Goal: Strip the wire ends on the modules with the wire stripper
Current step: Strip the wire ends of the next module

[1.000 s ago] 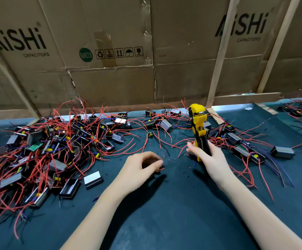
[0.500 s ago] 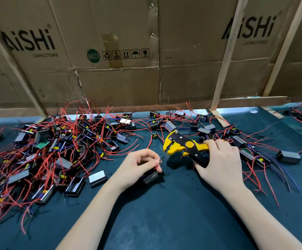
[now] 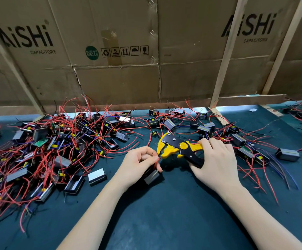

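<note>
My right hand (image 3: 217,163) grips the handles of a yellow and black wire stripper (image 3: 178,147), which lies sideways with its jaws pointing left. My left hand (image 3: 139,165) pinches a short red wire (image 3: 156,162) just in front of those jaws. That wire belongs to a small dark module (image 3: 152,175) that sits under my left fingers on the dark green mat (image 3: 164,213). The wire tip is at the jaw mouth; whether it is inside the jaws I cannot tell.
A big tangle of modules with red wires (image 3: 47,150) covers the mat on the left. More modules with red and blue wires (image 3: 251,152) lie to the right. A cardboard wall (image 3: 146,51) with wooden slats closes off the back.
My right hand swung the stripper down from upright to sideways and brought its jaws left to my left hand. My left hand lifted a module's red wire toward the jaws.
</note>
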Tool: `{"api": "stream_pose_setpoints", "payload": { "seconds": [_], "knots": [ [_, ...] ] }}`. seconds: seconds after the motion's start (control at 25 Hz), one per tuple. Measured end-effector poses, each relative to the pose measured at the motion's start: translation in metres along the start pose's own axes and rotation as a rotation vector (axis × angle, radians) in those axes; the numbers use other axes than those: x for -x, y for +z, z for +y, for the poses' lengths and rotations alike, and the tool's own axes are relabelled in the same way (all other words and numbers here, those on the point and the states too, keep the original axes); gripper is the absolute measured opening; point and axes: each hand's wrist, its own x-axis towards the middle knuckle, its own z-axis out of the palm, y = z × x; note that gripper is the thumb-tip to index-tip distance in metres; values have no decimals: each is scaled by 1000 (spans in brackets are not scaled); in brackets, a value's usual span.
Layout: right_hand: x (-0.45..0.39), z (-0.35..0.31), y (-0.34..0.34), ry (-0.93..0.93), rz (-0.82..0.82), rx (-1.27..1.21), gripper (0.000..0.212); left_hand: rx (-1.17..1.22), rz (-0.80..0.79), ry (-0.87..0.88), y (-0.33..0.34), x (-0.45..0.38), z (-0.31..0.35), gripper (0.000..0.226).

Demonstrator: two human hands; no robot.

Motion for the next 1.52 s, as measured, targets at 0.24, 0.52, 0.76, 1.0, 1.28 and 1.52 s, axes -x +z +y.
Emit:
{"api": "stream_pose_setpoints", "payload": {
  "seconds": [0.24, 0.52, 0.76, 1.0, 1.28, 1.52],
  "knots": [
    [0, -2, 2, 6, 17, -42, 54, 0, 36, -39, 0, -1, 0, 13],
    [0, -1, 2, -4, 29, -17, 43, 31, 24, -76, 1, 0, 2, 11],
    [0, -1, 0, 1, 51, -31, 44, 49, 21, -92, 1, 0, 2, 9],
    [1, -4, -3, 22, 34, 23, 49, 40, -9, -66, -1, 0, 1, 9],
    [2, -6, 0, 57, 5, 47, 49, 30, -31, -63, -5, 1, 4, 10],
    [-3, 8, -1, 181, 48, 12, 49, 39, 17, -44, -5, -1, 6, 8]
  ]
}}
